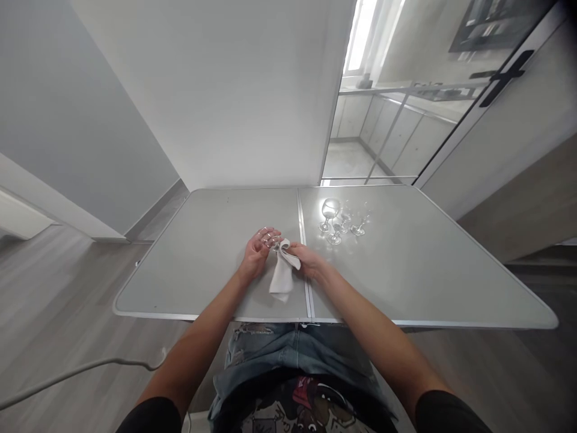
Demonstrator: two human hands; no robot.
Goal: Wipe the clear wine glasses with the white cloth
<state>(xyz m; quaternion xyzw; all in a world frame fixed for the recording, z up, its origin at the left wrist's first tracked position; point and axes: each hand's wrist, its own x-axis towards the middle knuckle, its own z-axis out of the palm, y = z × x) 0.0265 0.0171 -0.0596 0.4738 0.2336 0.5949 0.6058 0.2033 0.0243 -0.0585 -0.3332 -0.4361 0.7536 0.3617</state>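
Over the grey folding table (202,252), the left hand (256,252) cups a small clear glass (269,236), fingers curled loosely round it, its mouth turned rightward. Just right, touching it, the right hand (306,260) pinches a white cloth (283,273) whose upper end meets the glass; the rest hangs down toward the near edge. Far right stand four clear stemmed glasses (340,219), well apart.

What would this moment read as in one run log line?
left hand: holds clear glass | right hand: grips white cloth | wine glasses: standing on table
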